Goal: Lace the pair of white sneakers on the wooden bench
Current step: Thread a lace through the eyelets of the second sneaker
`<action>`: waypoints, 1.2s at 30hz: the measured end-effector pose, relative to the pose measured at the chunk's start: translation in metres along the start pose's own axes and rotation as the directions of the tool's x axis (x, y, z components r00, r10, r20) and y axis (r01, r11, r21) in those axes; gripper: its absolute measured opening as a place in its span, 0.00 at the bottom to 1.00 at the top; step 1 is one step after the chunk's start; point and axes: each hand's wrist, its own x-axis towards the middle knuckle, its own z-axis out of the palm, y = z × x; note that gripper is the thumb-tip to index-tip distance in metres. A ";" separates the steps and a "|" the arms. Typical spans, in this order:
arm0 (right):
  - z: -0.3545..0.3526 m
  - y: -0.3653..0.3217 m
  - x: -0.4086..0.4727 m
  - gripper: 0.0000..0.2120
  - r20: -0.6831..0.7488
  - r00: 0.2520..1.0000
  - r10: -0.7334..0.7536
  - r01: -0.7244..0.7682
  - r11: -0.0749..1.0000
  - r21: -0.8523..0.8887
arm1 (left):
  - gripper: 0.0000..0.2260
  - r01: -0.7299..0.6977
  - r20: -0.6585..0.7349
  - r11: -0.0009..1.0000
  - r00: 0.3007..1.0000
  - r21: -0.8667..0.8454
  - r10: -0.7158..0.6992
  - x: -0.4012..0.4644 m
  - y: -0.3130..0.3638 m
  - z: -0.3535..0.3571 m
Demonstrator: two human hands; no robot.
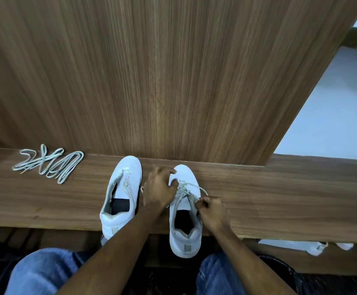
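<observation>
Sneaker (186, 209) between left hand (159, 188), right hand (212, 211)

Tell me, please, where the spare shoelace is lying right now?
In the head view the spare shoelace lies bunched on the wooden bench, far left, apart from the unlaced sneaker.

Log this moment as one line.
right sneaker: partly laced | right hand: pinching lace | left hand: steadying it | left sneaker: unlaced
</observation>
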 end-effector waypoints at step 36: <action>0.001 0.000 -0.002 0.15 0.025 0.999 0.038 -0.038 0.999 0.020 | 0.15 -0.378 0.284 0.691 0.925 0.616 0.253 -0.013 0.023 0.011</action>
